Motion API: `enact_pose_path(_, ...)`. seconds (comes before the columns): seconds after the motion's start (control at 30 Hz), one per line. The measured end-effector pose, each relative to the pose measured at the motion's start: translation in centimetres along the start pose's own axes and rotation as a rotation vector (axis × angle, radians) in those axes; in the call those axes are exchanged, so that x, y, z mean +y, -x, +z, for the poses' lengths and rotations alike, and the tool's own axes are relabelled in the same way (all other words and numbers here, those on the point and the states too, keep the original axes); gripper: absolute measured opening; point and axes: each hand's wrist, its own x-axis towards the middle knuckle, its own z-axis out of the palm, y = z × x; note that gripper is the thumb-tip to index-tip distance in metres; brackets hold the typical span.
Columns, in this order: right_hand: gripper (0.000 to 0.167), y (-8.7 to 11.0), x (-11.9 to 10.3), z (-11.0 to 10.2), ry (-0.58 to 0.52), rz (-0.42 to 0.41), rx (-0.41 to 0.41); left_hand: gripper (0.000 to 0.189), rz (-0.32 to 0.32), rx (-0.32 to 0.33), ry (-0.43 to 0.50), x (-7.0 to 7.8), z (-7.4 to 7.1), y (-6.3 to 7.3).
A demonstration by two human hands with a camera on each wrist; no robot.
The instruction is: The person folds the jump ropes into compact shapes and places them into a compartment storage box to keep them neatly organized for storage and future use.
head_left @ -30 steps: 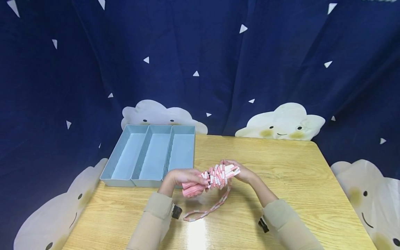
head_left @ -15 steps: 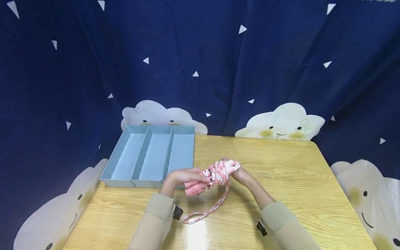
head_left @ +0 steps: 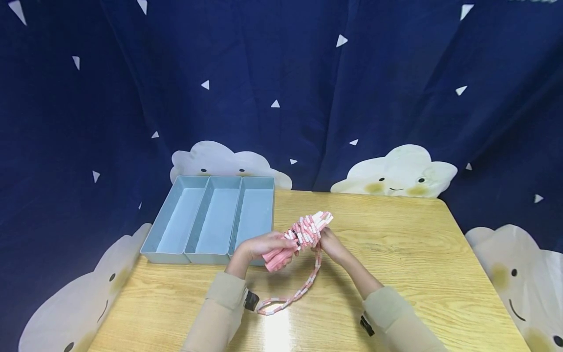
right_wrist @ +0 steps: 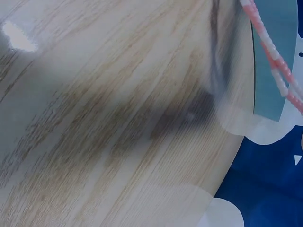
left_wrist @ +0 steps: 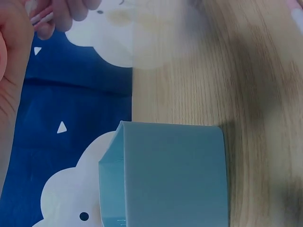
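Note:
A pink and white beaded jump rope [head_left: 304, 233] is bundled in coils round its own middle, held above the table. My left hand [head_left: 264, 244] grips its two pink handles [head_left: 279, 258]. On the far side of the coils, my right hand [head_left: 331, 245] holds the rope where a loose length leaves the bundle; the coils hide part of its fingers. That length hangs down in a loop toward the table's front. In the left wrist view, curled fingers [left_wrist: 71, 13] of the right hand show round the beads. Two beaded strands [right_wrist: 272, 54] cross the right wrist view.
A light blue tray [head_left: 166, 257] with three long compartments stands at the back left of the wooden table [head_left: 396, 244], close beside my left hand. Behind the table hangs a dark blue curtain [head_left: 308, 98] with white triangles and clouds.
The bundle has tilted, its beaded end rising. My right hand has gone from the end of the bundle to below it, where the hanging strand begins. The left hand keeps its grip.

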Motion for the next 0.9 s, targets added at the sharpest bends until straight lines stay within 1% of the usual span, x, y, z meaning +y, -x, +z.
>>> enact_pose_path(0.07, 0.033, 0.1, -0.4, 0.3, -0.032, -0.016, -0.014, 0.029, 0.018, 0.008, 0.008, 0.0, 0.0, -0.1)
enact_pose_path(0.13, 0.031, 0.3, -1.1, 0.6, -0.028, -0.030, -0.004, 0.032, 0.031, 0.013, 0.017, -0.1, 0.1, -0.2)
enact_pose_path(0.23, 0.030, 0.7, -2.0, 1.0, 0.018, -0.046, 0.033, 0.033, 0.033, 0.033, 0.037, -0.2, 0.1, -0.3)
enact_pose_path(0.33, 0.029, 0.8, -2.5, 1.3, 0.055, -0.045, 0.062, 0.033, 0.027, 0.074, 0.046, -0.2, 0.2, -0.4)
enact_pose_path(0.4, 0.031, 0.5, -1.8, 1.3, 0.059, -0.036, 0.079, 0.033, 0.023, 0.108, 0.057, -0.2, 0.2, -0.4)
enact_pose_path(0.47, 0.033, 0.3, -0.9, 1.2, 0.055, -0.033, 0.077, 0.032, 0.021, 0.143, 0.073, -0.2, 0.3, -0.5)
enact_pose_path(0.53, 0.036, 0.0, 0.0, 1.1, 0.041, -0.021, 0.080, 0.030, 0.024, 0.164, 0.092, -0.2, 0.3, -0.6)
enact_pose_path(0.57, 0.037, -0.1, 0.4, 1.0, 0.037, -0.015, 0.075, 0.029, 0.026, 0.168, 0.099, -0.3, 0.3, -0.6)
enact_pose_path(0.7, 0.037, 0.0, 0.4, 1.0, 0.016, -0.003, 0.044, 0.028, 0.034, 0.173, 0.099, -0.4, 0.3, -0.7)
enact_pose_path(0.8, 0.038, 0.3, -0.1, 0.9, 0.013, -0.032, -0.009, 0.028, 0.042, 0.201, 0.099, -0.3, 0.2, -0.7)
enact_pose_path(0.9, 0.041, 0.7, -1.0, 0.9, 0.040, -0.069, -0.054, 0.029, 0.056, 0.234, 0.104, -0.1, 0.1, -0.6)
